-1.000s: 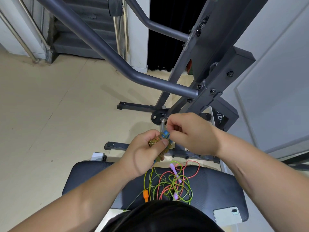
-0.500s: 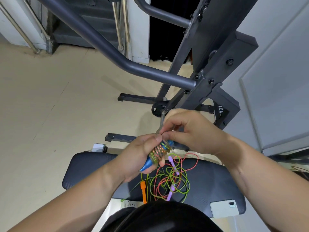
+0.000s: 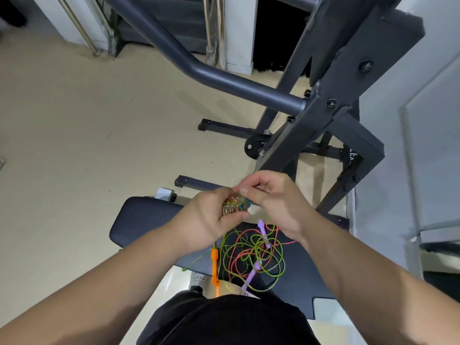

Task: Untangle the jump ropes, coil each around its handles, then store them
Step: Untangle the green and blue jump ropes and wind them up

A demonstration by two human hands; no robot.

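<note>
My left hand clamped round coiled rope, right hand pinching its end (this coil nearly done). Tangle on bench, near me, left to sort; storing not begun.

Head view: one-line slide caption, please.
The left hand grips a coiled jump rope, the right hand pinches its end, above tangled ropes on a padded bench.

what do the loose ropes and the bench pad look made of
Loose ropes: thin glossy plastic cord, probably PVC, given the translucent green and red sheen. Bench pad: black padded vinyl or faux leather, matte, with fine texture near its edge.
</note>
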